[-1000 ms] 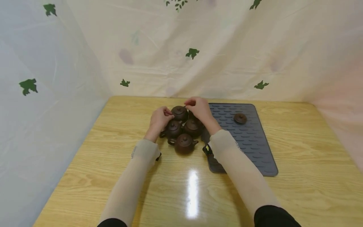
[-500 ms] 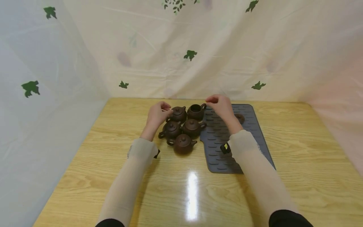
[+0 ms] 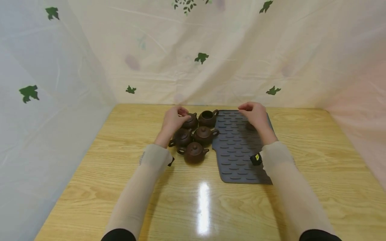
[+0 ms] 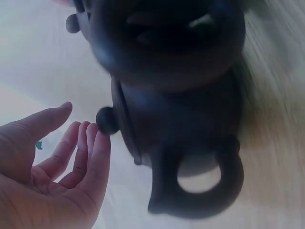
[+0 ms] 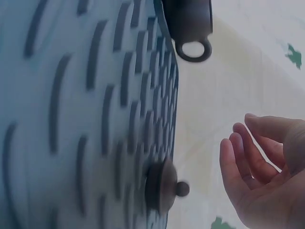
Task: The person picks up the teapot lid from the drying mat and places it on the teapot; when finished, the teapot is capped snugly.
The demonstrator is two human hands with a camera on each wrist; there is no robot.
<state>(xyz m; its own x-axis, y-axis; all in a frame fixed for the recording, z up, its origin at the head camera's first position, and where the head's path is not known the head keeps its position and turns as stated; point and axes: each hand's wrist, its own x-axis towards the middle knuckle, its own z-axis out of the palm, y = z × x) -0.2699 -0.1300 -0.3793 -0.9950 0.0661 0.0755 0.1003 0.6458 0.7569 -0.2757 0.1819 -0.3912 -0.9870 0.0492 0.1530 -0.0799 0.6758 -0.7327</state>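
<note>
My left hand (image 3: 174, 121) is at the back-left dark brown teapot (image 3: 191, 123), partly covering it. In the left wrist view the thumb stands apart from the fingertips (image 4: 102, 138), which are close to the lid's round knob (image 4: 107, 120); whether they touch cannot be told. My right hand (image 3: 257, 116) hovers over the grey mat (image 3: 232, 155) with loosely bent fingers and holds nothing. Beneath it lies a loose teapot lid (image 5: 164, 185), mostly hidden in the head view. The back-right teapot (image 3: 208, 119) has no lid, and its handle points right.
Three lidded teapots stand in front: a left one (image 3: 182, 138), a middle one (image 3: 204, 134) and a front one (image 3: 194, 154). The pots are packed closely, beside the mat's left edge. A patterned cloth (image 3: 156, 67) hangs behind the wooden table (image 3: 169, 207).
My right hand has moved right from beside the back teapots to above the loose lid, uncovering the lidless teapot. My left hand has stayed by the back-left teapot, shifting slightly.
</note>
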